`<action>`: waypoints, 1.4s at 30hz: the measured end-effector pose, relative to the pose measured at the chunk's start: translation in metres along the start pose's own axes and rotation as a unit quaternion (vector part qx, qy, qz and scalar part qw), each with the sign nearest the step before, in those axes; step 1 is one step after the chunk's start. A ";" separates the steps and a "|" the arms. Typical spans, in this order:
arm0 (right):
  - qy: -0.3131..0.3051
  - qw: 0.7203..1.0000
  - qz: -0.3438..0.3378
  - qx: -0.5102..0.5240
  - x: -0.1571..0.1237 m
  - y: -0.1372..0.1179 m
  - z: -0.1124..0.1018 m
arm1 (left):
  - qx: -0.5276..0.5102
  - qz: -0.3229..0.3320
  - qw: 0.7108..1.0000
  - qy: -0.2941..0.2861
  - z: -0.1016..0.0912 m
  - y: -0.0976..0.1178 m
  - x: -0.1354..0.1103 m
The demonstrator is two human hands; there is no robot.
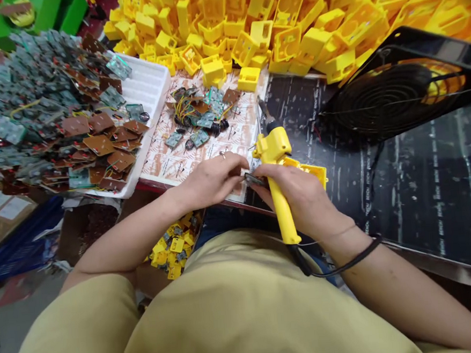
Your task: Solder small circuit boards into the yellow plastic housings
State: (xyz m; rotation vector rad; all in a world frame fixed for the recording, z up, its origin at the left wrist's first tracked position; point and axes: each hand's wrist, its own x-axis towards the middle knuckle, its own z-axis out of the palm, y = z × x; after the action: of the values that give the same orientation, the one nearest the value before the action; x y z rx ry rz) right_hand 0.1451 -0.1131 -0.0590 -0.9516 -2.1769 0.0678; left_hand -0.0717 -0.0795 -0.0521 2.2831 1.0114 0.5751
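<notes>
My right hand (301,193) is closed around a yellow-handled soldering iron (283,211), its metal tip pointing away from me and its black cord hanging over my wrist. The thumb and fingers of that hand also touch a small dark piece (255,179), probably a circuit board. My left hand (215,180) pinches at the same piece from the other side; its fingertips partly hide what is between them. Just beyond my right hand, an open yellow plastic housing (319,175) lies on the bench. A small cluster of wired circuit boards (205,117) sits ahead of my left hand.
At the left, a white foam tray (153,104) bears a heap of circuit boards (33,120). Yellow housings (249,33) are piled along the back. A black fan (399,90) stands at the right on the black mat (409,186). Yellow parts (176,248) fill a box below.
</notes>
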 end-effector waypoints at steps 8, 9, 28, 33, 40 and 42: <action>0.120 0.987 0.109 -0.004 -0.003 -0.017 -0.011 | -0.430 -0.161 0.888 -0.004 -0.008 -0.010 -0.005; 0.131 0.984 0.123 0.008 -0.002 -0.019 -0.012 | -0.447 -0.165 0.879 -0.028 -0.007 -0.008 -0.004; 0.053 0.993 0.095 -0.043 -0.026 0.017 -0.035 | -0.390 -0.133 0.909 0.065 0.005 0.029 0.036; -0.014 0.996 0.035 -0.075 -0.025 0.037 -0.022 | -0.101 -0.074 0.992 0.029 -0.001 0.015 0.035; 0.058 0.997 -0.010 -0.044 -0.030 0.021 -0.043 | -0.021 -0.068 0.997 -0.012 0.004 0.017 0.041; 0.075 0.996 0.019 -0.039 -0.040 0.015 -0.068 | 0.000 -0.069 0.998 -0.013 0.004 0.019 0.045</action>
State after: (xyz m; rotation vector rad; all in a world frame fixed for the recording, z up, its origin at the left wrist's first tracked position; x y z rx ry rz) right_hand 0.2163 -0.1443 -0.0391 -1.0084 -2.0372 -0.0693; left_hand -0.0315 -0.0567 -0.0355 2.1946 1.1453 0.4878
